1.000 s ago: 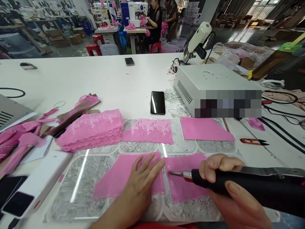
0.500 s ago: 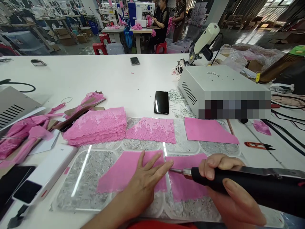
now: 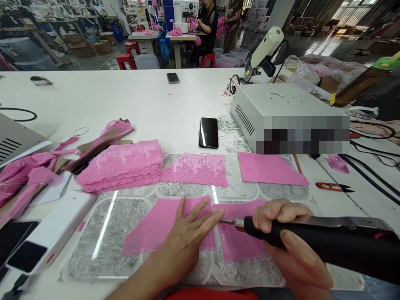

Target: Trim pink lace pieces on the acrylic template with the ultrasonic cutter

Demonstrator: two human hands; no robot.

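Note:
My left hand (image 3: 187, 231) lies spread on a plain pink fabric piece (image 3: 150, 227), its index fingertip close to the piece's right edge. With my right hand (image 3: 295, 246) I grip a thick black handheld tool (image 3: 337, 241) that ends in a thin metal tip. That tip points left and meets the upper left part of a second pink piece (image 3: 239, 246), right beside my left index finger. Both pieces rest on a clear, grey-patterned board (image 3: 121, 233). Beyond them lie a lace panel (image 3: 200, 168), a plain pink panel (image 3: 270, 168) and a lace stack (image 3: 121, 164).
A grey metal box (image 3: 281, 100) stands at the back right, near a black phone (image 3: 208, 132) and white threads. Orange thread snips (image 3: 333, 187) and dark cables lie right. At left are a white device (image 3: 51, 233) and pink straps. People sit and stand at sewing machines beyond the table.
The whole view has shifted a little, so everything sits slightly further left. Both hands and the tool tip keep about the same place on the pink pieces.

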